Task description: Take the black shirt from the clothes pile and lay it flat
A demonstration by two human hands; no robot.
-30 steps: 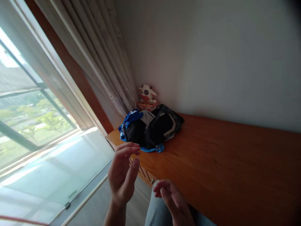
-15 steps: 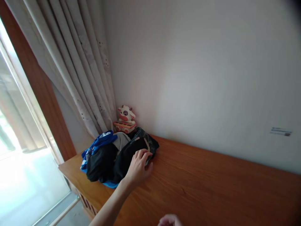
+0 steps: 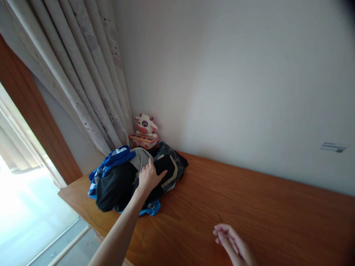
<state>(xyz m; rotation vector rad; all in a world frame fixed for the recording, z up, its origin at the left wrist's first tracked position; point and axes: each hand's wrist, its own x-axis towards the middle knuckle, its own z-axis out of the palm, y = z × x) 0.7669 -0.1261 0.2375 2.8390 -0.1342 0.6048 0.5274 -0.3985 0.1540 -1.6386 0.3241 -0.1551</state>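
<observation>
Left hand: the left hand [image 3: 149, 176] lies palm-down on the pile of clothes [image 3: 135, 178], fingers [image 3: 161, 173] spread and pressed into the dark cloth; whether they have pinched a fold I cannot tell.
Right hand: the right hand [image 3: 234, 245] hangs above the worktop [image 3: 249, 207] at the bottom edge, fingers loosely curled, grasping nothing.
Pile position: at the far left end of the worktop, tucked into the corner at about 10 o'clock from the person.
Pile from the fingers: directly under the left hand; from the right hand it lies well apart, at about 10 o'clock.
Long axis: the pile runs roughly from 8 o'clock to 2 o'clock, the black piece with a pale stripe [image 3: 169, 176] at its 2 o'clock end, the blue cloth [image 3: 111, 162] at the other.
Nearer hand: the left, already touching.
Around it: a toy cow [image 3: 145, 127] just behind at 12 o'clock, the curtain [image 3: 83, 81] at 11 o'clock.
</observation>
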